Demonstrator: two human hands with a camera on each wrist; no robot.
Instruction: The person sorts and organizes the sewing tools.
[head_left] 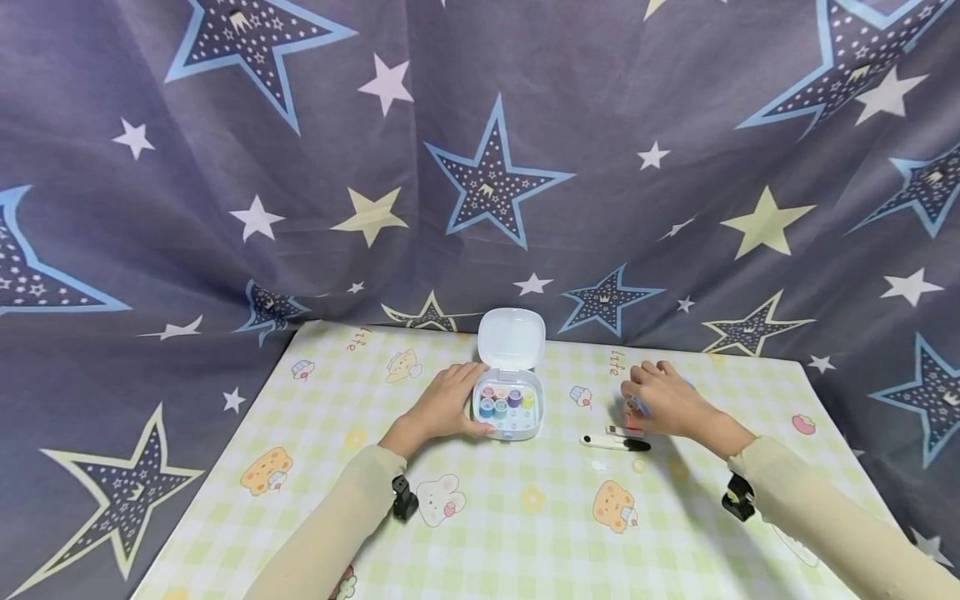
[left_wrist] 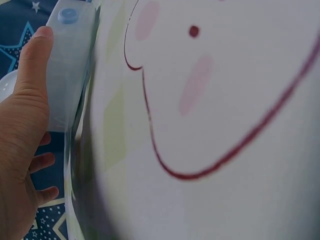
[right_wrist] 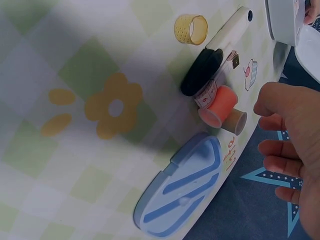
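Note:
My left hand (head_left: 450, 402) holds a small white sewing box (head_left: 507, 433) by its left side, thumb along the front wall and fingers toward the back. Its lid (head_left: 512, 337) stands raised; several thread spools (head_left: 500, 407) in different colours sit inside. In the left wrist view the thumb lies near the blue latch (left_wrist: 68, 16). My right hand (head_left: 663, 400) hovers with loosely bent fingers, nothing visible in them. In the right wrist view, a red thread spool (right_wrist: 224, 104) and a tan one (right_wrist: 234, 121) lie close together near that hand.
A white tool with a black end (right_wrist: 202, 71) lies by the spools, touching or near a printed tape strip (right_wrist: 206, 95). A yellow thimble (right_wrist: 183, 29) stands closer to me. A blue slotted tray (right_wrist: 182, 187) lies to the right. Behind the checked tabletop (head_left: 337, 517) hangs a star-patterned curtain (head_left: 600, 100).

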